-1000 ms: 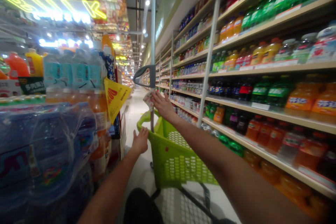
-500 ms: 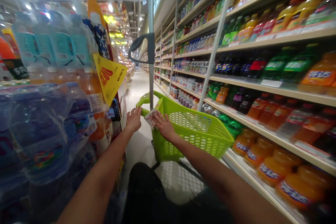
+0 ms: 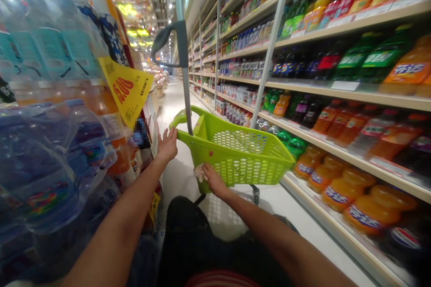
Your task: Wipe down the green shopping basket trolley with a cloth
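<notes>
A lime-green shopping cart basket with perforated walls stands in front of me on a wheeled frame. At its near-left corner, my left hand rests with fingers stretched and apart, the fingertips against the rim by the handle end. Lower down, my right hand presses a crumpled white wipe against the lower part of the basket's near end wall. Its fingers are closed over the wipe. From the basket's left end rises a grey pole with a dark grey looped handle.
Shelves of drink bottles run along the right side. Large orange soda bottles line the lowest shelf. At left, close to my left arm, are shrink-wrapped water bottles and a yellow price sign. The pale aisle floor stretches ahead.
My right hand and the wipe have moved down from the basket's top rim to its lower end wall. My left hand stays by the rim corner. The view has shifted slightly.
</notes>
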{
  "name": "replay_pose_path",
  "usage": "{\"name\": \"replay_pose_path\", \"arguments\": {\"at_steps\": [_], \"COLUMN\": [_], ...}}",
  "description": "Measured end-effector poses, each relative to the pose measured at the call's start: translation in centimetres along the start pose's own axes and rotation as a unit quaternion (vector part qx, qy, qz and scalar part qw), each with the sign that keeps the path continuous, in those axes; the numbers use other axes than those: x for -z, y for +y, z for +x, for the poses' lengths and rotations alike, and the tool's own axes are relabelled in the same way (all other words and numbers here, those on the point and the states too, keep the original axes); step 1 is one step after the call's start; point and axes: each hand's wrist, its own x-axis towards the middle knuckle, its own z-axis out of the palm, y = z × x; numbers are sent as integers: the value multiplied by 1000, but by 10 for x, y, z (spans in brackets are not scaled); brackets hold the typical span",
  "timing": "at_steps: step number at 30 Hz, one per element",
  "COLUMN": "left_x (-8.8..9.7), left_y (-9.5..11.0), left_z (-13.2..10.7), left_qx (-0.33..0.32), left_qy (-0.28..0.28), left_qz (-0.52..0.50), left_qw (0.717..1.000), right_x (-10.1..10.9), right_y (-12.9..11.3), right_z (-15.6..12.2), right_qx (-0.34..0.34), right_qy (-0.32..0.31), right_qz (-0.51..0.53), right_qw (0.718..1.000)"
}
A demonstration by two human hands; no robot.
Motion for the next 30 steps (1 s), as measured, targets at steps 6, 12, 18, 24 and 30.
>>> {"name": "replay_pose_path", "arguments": {"at_steps": [6, 12, 18, 24, 30], "left_x": [-1, -4, -16, -21, -22], "left_y": [29, 54, 56, 64, 74], "left_z": [-7, -16, -20, -20, -18], "left_qx": [-30, -108, -129, -121, -114], "left_qy": [59, 50, 26, 21, 18], "left_qz": [-2, -10, -4, -10, -3], "left_qw": [998, 993, 991, 992, 993], "right_x": [60, 35, 15, 69, 70], "right_y": [-8, -2, 9, 9, 16], "right_z": [77, 49, -1, 41, 54], "right_qx": [40, 75, 34, 10, 24], "right_qy": [205, 16, -105, 153, 100], "right_qz": [23, -48, -38, 17, -49], "right_qw": [978, 996, 993, 988, 993]}}
